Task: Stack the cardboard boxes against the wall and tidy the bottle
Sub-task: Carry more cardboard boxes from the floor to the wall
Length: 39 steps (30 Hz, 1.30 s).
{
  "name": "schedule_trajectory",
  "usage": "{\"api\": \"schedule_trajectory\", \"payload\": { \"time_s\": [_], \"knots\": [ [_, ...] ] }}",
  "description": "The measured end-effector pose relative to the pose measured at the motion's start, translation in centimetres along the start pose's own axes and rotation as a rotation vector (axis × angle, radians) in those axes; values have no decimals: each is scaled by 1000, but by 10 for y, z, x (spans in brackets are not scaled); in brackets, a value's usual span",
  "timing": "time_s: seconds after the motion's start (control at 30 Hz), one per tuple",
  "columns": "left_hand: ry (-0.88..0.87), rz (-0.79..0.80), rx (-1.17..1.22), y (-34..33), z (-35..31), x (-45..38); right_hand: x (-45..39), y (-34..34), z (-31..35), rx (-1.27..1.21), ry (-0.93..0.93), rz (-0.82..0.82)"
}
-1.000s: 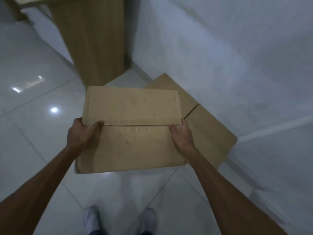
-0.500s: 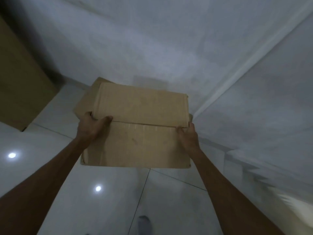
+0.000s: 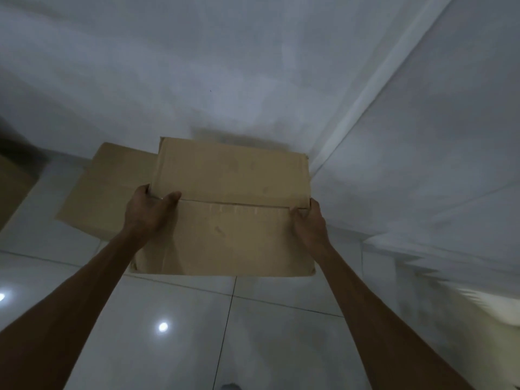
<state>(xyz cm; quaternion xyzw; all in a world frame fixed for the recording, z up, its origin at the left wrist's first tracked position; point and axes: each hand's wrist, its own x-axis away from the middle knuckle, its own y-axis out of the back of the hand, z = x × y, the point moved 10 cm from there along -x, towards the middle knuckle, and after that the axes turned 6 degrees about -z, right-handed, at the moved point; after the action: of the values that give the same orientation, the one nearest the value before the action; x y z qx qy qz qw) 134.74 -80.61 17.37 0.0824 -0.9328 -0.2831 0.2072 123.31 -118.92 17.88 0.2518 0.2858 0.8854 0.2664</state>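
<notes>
You face the wall (image 3: 253,66), and the flat cardboard (image 3: 112,190) lies at its foot, ahead and left of your hands. Between them you carry the box (image 3: 230,209), long axis across you: left hand (image 3: 149,212) and right hand (image 3: 309,223) grasp its ends

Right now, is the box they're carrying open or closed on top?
Closed: the held box has both top flaps lying flat, meeting along a seam between the left hand and right hand.
</notes>
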Motion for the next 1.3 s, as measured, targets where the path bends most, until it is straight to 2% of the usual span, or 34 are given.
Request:
{"api": "schedule_trajectory", "payload": {
  "time_s": [0.2, 0.33, 0.5, 0.93, 1.3],
  "knots": [
    [-48, 27, -6, -1, -1, -7, 1, -6, 5, 25, 37, -60],
    [-104, 76, -8, -4, -10, -7, 16, -4, 13, 229, 193, -163],
    [-149, 90, -18, -10, -27, -14, 28, -21, 18, 413, 342, -165],
    [-191, 119, 0, -46, -65, -47, -13, -10, 18, 452, 313, -241],
    [-144, 149, -77, -48, -57, -51, -13, -10, 19, 446, 309, -238]
  ]
}}
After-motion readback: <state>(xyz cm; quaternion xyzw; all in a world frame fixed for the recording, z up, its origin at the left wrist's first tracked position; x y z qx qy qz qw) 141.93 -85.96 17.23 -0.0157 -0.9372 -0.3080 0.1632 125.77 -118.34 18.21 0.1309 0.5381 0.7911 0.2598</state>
